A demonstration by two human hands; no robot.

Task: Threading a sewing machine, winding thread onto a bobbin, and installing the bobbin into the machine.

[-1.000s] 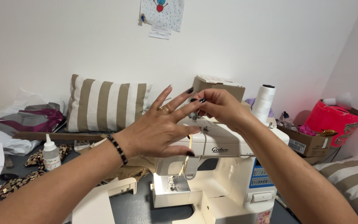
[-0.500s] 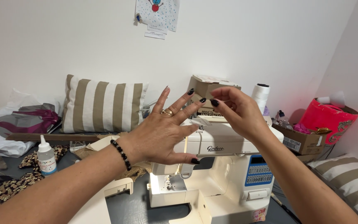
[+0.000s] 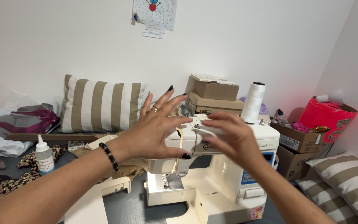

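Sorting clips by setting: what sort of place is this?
Probably a home sewing corner: a white sewing machine with a thread cone on top, and sequinned fabric lying on the table.

Glossy cream plastic on the sewing machine (image 3: pixel 212 166), smooth, with small bright metal parts around the needle, lit from above. Pale thread (image 3: pixel 181 143) matt and thin down the machine's face. Wound white thread on the cone spool (image 3: pixel 253 103), soft and matt. Matt brown cardboard on the stacked boxes (image 3: pixel 214 97). Woven cloth, beige and white stripes, on the cushion (image 3: pixel 102 105). Translucent plastic on the small bottle (image 3: pixel 44 157). Shiny sequinned fabric (image 3: pixel 9 184) near the worktop's left edge. Smooth grey worktop (image 3: pixel 129 199). Glossy black beads on the bracelet (image 3: pixel 109 156) and glossy dark nail polish on the left hand (image 3: pixel 154 130); right hand (image 3: pixel 233 139) blurred.
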